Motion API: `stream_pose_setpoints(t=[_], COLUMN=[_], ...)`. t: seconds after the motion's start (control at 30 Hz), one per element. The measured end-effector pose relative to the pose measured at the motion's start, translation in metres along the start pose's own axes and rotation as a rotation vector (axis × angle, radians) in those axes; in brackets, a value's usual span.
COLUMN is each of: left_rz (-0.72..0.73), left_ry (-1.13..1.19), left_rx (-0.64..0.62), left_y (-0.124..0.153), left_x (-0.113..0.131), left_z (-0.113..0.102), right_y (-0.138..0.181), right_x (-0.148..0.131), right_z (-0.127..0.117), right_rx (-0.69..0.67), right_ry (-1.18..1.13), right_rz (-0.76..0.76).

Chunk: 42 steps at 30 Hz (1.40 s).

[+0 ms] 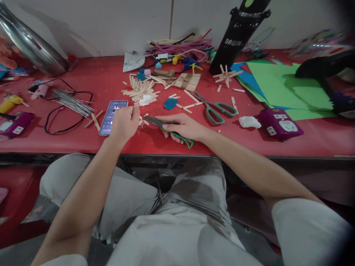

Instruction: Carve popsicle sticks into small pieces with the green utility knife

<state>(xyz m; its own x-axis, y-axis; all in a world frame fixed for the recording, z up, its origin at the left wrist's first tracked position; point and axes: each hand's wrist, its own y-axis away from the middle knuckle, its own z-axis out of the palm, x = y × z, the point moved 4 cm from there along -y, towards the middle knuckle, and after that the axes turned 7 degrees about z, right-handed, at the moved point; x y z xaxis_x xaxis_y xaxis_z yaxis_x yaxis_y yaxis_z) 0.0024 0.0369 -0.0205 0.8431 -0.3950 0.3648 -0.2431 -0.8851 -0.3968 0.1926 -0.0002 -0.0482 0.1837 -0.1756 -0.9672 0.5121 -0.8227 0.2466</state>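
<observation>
Steadiness should help, I judge, as my right hand (184, 127) grips the green-handled tool (155, 122) over the red table (69, 142), its tip near a wooden stick (144, 122) beside my curled left hand (124, 122), whose hold I cannot tell.

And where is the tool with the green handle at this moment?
In the head view, the green-handled tool is in the right hand, near the red table's front edge, its dark end pointing left toward the left hand.

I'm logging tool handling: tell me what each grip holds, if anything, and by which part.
Right grip: the green-handled tool, by its handles. Left grip: closed, but whether it holds anything cannot be told.
</observation>
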Motion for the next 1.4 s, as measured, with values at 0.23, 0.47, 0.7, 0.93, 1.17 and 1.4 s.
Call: stream_pose_setpoints(t=[0.23, 0.47, 0.7, 0.93, 1.17, 1.4], left_rz=[0.011, 0.016, 0.024, 0.005, 0.005, -0.007], left_ry=[-0.016, -0.023, -0.029, -0.039, -0.043, -0.068], left_rx=[0.002, 0.000, 0.003, -0.010, -0.017, -0.023], left_y=[0.0003, 0.0008, 0.0009, 0.0008, 0.0006, -0.0001], left_x=[0.0017, 0.0024, 0.0030, 0.0039, 0.0039, 0.0041], left_z=[-0.0009, -0.0010, -0.0009, -0.0009, -0.0010, -0.0004], right_y=[-0.0010, -0.0017, -0.0019, -0.0011, -0.0011, -0.0008], right_x=[0.0014, 0.0017, 0.0008, 0.0016, 0.0010, 0.0016], right_z=[0.0003, -0.0006, -0.0008, -0.0005, -0.0012, -0.0001], right_rx=[-0.027, -0.023, -0.015, -0.033, 0.002, -0.020], right_ry=[0.008, -0.003, -0.017, 0.001, -0.006, 0.000], right_rz=[-0.013, -0.028, -0.019, -0.019, -0.011, -0.025])
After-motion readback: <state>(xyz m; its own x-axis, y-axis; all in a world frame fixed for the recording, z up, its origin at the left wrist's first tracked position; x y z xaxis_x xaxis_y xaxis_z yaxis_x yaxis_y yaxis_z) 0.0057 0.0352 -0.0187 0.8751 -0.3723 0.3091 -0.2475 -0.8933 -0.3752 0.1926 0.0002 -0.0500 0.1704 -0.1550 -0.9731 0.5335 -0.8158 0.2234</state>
